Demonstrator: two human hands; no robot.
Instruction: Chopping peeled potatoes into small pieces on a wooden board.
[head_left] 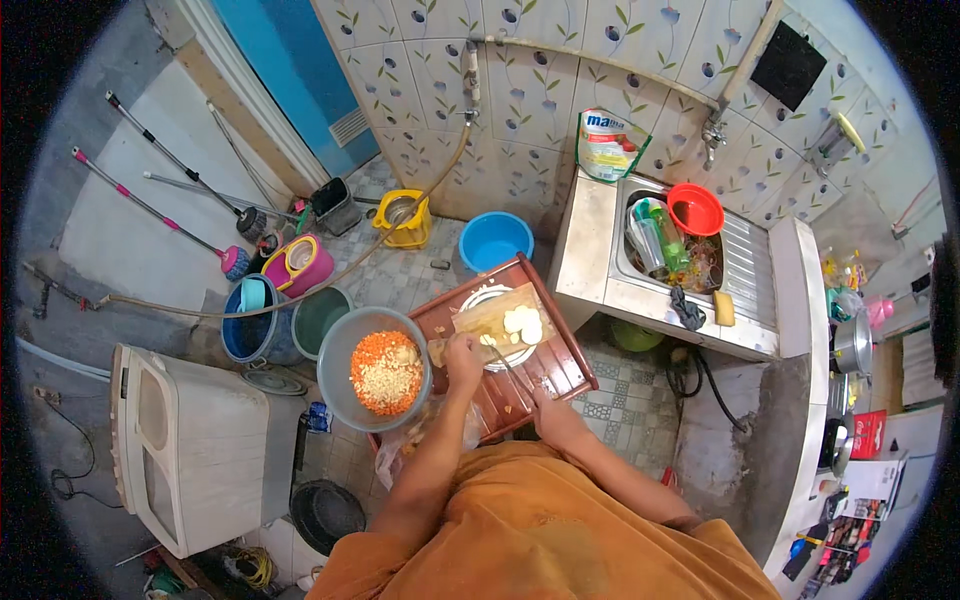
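A knife [512, 370] is in my right hand [560, 420], its blade slanting up and left over a wooden cutting board [480, 318]. My left hand [463, 362] is closed at the board's near left part; what its fingers hold, if anything, is hidden. Pale peeled slices [523, 323], perhaps potato, lie on the board's right side, with small bits by the blade. Under the board is a white plate [488, 295], on a reddish-brown slatted small table [565, 368]. Left of my left hand, a grey bowl [330, 372] holds orange dice and pale dice.
On the right, a tiled counter [583, 245] has a sink with bottles and a red basin [695, 208]. Beyond the table stands a blue basin [496, 240]. Buckets [322, 318] and a white washing machine [205, 450] are on the left. A hose [345, 278] crosses above the buckets.
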